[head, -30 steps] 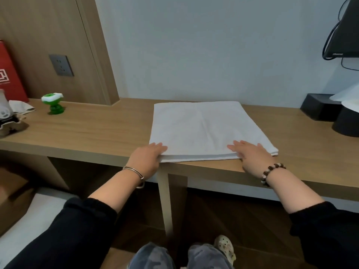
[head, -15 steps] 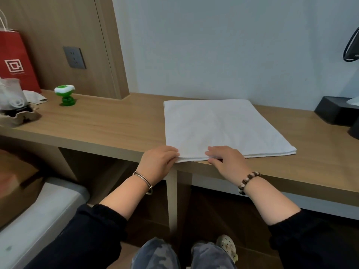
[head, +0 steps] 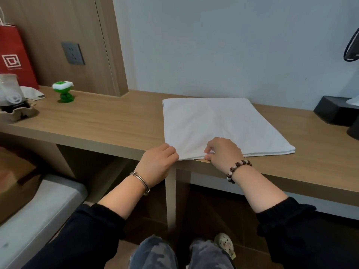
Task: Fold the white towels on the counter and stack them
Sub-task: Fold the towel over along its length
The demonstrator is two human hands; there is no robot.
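A white towel, folded into a flat rectangle of several layers, lies on the wooden counter near its front edge. My left hand grips the towel's near left corner, fingers curled at the counter's edge. A little to the right, my right hand pinches the same near edge between thumb and fingers. The towel's right half lies flat and untouched.
At the counter's left stand a green and white toy, a clear cup in a cardboard carrier and a red paper bag. Black boxes sit at the far right. A counter leg stands below my hands.
My right hand slid left along the towel's near edge, from the right corner to beside my left hand, and now pinches it. My view shifted left.
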